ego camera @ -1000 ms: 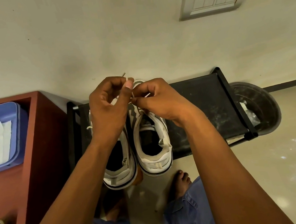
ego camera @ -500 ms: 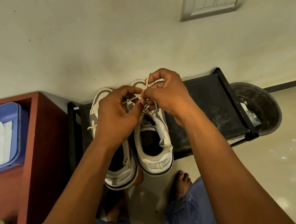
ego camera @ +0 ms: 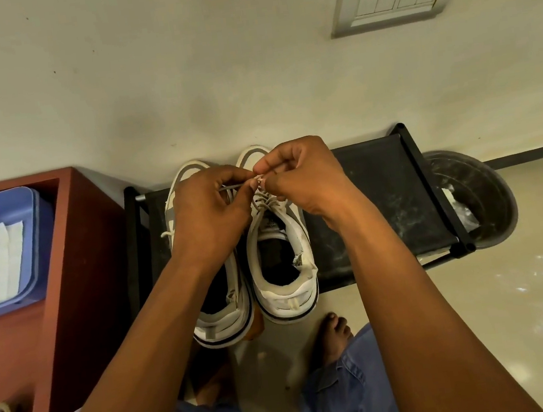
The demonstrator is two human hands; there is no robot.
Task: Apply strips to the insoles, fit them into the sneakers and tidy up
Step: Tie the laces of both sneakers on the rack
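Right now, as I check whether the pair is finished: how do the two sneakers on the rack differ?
The right sneaker is being laced: the left hand and right hand each pinch its lace; the left sneaker is not being handled. The right sneaker's opening shows in full; the left sneaker lies largely hidden under the left forearm. Both are white with dark-edged soles, side by side, toes toward the wall, on the black rack.

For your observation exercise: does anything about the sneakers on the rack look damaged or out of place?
Yes. The right sneaker has a torn, frayed patch on the right side of its collar. Both sneakers' heels overhang the front edge of the black rack. Both hands pinch its lace.
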